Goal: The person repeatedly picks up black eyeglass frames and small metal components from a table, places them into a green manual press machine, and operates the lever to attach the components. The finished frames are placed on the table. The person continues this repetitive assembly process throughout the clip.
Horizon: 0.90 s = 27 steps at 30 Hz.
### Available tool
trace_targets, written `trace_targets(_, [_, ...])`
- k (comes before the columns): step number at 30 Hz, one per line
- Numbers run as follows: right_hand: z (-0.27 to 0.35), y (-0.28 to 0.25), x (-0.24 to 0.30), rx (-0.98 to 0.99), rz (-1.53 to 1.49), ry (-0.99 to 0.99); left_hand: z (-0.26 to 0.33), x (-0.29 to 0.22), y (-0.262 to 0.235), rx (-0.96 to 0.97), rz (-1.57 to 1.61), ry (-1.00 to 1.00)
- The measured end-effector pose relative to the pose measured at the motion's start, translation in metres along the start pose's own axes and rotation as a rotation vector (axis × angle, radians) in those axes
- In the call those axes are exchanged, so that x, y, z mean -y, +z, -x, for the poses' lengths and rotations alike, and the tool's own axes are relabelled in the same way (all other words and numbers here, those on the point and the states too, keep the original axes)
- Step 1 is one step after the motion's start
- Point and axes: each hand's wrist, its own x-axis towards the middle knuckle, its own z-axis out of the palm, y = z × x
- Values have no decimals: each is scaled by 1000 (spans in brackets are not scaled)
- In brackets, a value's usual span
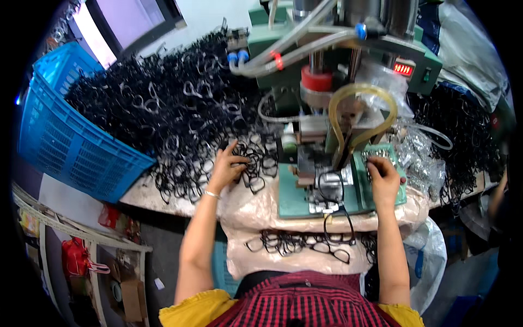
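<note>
A dark eyeglass frame (342, 206) stands on the green press (297, 197), one lens over its metal fixture, the other hanging past the near edge. Just right of it, the right hand (384, 177) reaches with bent fingers into a green tray (358, 166) of small metal parts (376, 154); whether it pinches one cannot be told. The left hand (224, 169) touches a heap of dark frames (180, 109), fingers spread and partly curled; any grip is hidden. The heap leans against a tilted blue crate (60, 139). More frames (289, 242) lie on pale padding below the press. A strip of bench (150, 199) shows along the front edge; clear bags (422, 155) crowd the right hand's outer side. Above, a display (403, 68) glows with red digits.
</note>
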Motion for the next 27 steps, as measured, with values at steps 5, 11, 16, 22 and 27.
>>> trace_targets(5, [36, -47, -30, -169, 170, -83, -44, -62, -47, -463, 678, -160])
trace_targets(11, [70, -90, -18, -268, 361, -103, -36, -58, -49, -281, 1206, -320])
trace_targets(16, [57, -41, 52, -87, 235, -118, 11, -96, -15, -304, 1246, -556])
trace_targets(22, [8, 25, 68, -42, -115, -222, 22, -126, 46, -358, 1618, -562])
trace_targets(27, [24, 45, 73, 36, -235, -72, 37, -144, 21, -530, 1679, -554])
